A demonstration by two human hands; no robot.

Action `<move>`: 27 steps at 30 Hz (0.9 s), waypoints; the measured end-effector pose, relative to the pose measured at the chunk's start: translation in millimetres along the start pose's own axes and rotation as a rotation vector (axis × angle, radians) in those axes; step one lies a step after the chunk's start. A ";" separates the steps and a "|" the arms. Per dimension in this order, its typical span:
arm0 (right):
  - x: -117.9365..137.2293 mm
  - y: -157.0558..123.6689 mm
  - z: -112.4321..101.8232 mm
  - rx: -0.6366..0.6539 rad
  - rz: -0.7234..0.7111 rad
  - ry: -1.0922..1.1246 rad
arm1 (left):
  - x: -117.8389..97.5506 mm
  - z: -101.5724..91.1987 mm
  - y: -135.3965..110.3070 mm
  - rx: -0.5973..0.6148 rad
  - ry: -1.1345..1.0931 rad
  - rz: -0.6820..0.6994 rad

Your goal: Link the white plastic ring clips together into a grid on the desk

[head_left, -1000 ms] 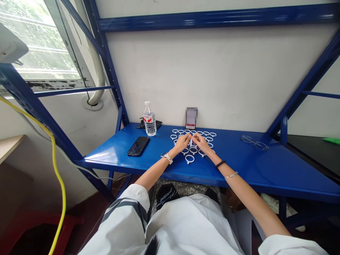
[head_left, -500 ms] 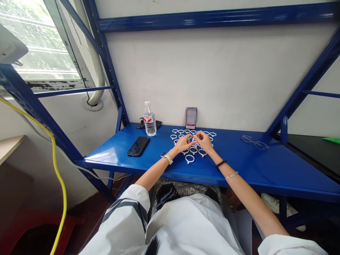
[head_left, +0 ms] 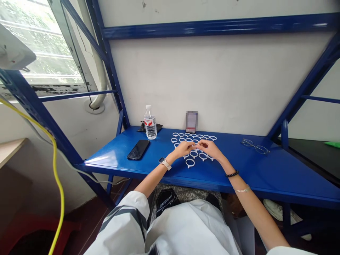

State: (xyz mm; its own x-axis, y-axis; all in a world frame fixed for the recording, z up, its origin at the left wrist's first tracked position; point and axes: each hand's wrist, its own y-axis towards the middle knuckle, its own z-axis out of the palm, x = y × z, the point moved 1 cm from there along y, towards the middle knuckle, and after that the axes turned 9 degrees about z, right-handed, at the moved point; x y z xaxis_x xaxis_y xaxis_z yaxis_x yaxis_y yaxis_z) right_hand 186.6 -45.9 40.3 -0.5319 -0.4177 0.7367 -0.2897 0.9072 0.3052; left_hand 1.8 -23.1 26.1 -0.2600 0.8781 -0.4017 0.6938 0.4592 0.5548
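Observation:
My left hand point(head_left: 184, 149) and my right hand point(head_left: 211, 148) meet above the table, fingertips pinched close together. Whatever lies between the fingers is too small to make out. Below and around them, several white plastic rings point(head_left: 190, 159), some with a small tab, are laid out in rows on the blue table point(head_left: 233, 166). The hands hide the middle of this layout. One ring stands by itself at the front, nearest to me.
A black phone point(head_left: 138, 149) lies left of the rings, with a water bottle point(head_left: 151, 124) upright behind it. A small card-like object point(head_left: 191, 121) leans against the wall. Eyeglasses point(head_left: 255, 146) rest on the right. Blue metal beams point(head_left: 212, 27) frame the table.
My right hand has shifted slightly right and down, its fingers now stretched more toward the left. My left hand has flattened a little. The camera view has tilted slightly upward.

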 end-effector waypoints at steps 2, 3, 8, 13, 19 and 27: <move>6.9 -20.4 -1.0 -0.019 -0.019 -0.085 | -14.2 1.7 -7.0 0.055 0.059 0.066; 10.5 -31.2 -0.8 -0.029 -0.034 -0.143 | -21.6 2.6 -11.0 0.076 0.098 0.090; 17.4 -75.8 8.3 -0.098 -0.119 -0.453 | -48.5 -0.4 -31.3 0.102 0.291 0.133; 2.5 -93.1 27.1 -0.145 -0.140 -0.582 | -47.9 -7.0 -59.3 0.068 0.377 0.099; -1.9 -94.2 33.5 -0.157 -0.108 -0.545 | -41.6 1.3 -86.3 0.101 0.411 0.056; 1.9 -95.4 35.1 -0.139 -0.128 -0.515 | -42.9 2.1 -88.5 0.137 0.424 0.094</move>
State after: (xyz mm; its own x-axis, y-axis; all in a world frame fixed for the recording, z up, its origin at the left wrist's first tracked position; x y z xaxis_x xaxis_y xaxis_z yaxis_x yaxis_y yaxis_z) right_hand 185.4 -135.0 -8.6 -0.8303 -0.4645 0.3080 -0.2884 0.8309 0.4759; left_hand -47.0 -101.6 -7.3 -0.4238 0.9057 -0.0046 0.8024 0.3778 0.4619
